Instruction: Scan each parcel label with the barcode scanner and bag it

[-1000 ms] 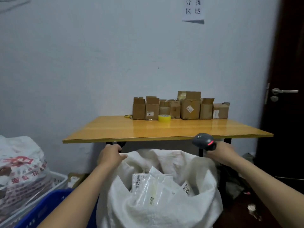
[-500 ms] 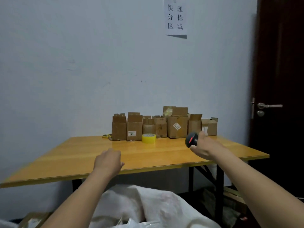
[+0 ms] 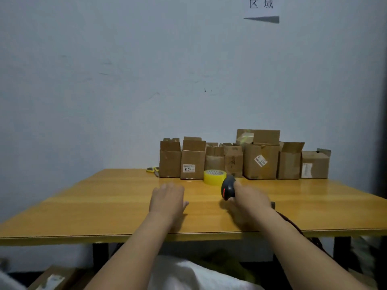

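Barcode scanner (image 3: 228,187), gripped by my right hand (image 3: 250,200), stands near upright over the wooden table (image 3: 104,206), head up, red strip facing left; my left hand (image 3: 167,198) hovers alongside, fingers relaxed, empty.

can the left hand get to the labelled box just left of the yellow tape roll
Probably yes: the left hand is open and holds nothing, and only bare table lies between it and the labelled box. The tape roll sits right of that path.
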